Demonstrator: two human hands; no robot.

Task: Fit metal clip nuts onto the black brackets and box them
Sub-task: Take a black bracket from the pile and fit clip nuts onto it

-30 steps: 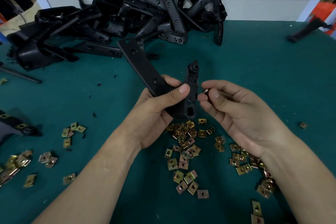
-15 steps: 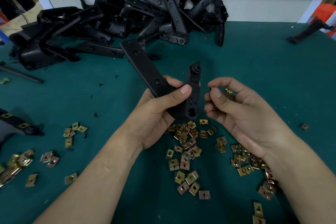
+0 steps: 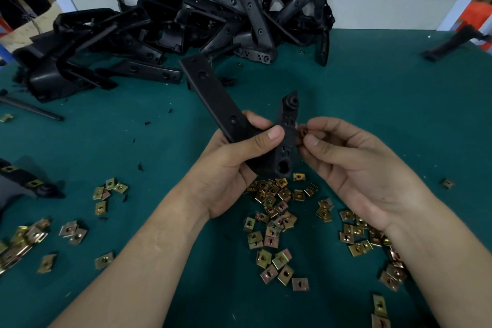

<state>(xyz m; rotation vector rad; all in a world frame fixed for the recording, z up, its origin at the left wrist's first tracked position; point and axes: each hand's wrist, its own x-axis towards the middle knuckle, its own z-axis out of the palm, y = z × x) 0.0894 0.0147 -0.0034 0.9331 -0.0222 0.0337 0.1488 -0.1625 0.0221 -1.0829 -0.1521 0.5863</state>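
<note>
Clip nuts (image 3: 271,210) lie scattered on the green mat (image 3: 372,104) beneath both hands. Left hand (image 3: 229,168) grips a black bracket (image 3: 221,104) (its long arm pointing up and away). Just to its right, right hand (image 3: 354,165) pinches what looks like one small nut (image 3: 303,132) at the bracket's edge.

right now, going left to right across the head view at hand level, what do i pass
fitted bracket → small nut cluster → left hand → pinched nut → right hand → lone nut. The held bracket overlaps the left hand, so it's left out.
</note>
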